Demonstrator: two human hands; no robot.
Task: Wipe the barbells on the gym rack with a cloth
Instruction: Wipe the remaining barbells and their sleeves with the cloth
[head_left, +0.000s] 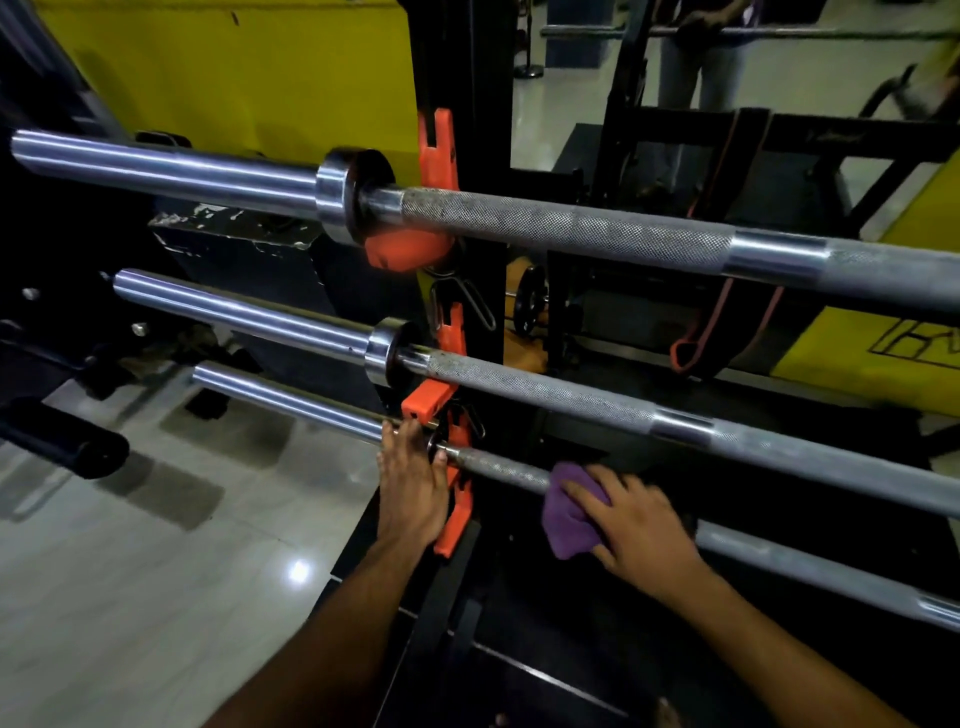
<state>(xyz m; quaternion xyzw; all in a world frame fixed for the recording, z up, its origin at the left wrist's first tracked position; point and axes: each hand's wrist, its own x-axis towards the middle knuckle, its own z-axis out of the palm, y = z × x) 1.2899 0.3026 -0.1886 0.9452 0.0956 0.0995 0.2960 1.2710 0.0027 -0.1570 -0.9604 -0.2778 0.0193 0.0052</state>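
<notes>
Three barbells lie on the rack, and on the lowest barbell (498, 470) the right hand (631, 519) presses the purple cloth (563, 525) with spread fingers while the left hand (413, 488) grips its collar, so the bar may roll off the orange hook (452, 519).

This is a gym: three steel barbells (571, 228) lie across orange hooks (439, 150) on a black rack (467, 78), with yellow padding (234, 67), a glossy tiled floor (182, 571) and other exercise frames behind.
</notes>
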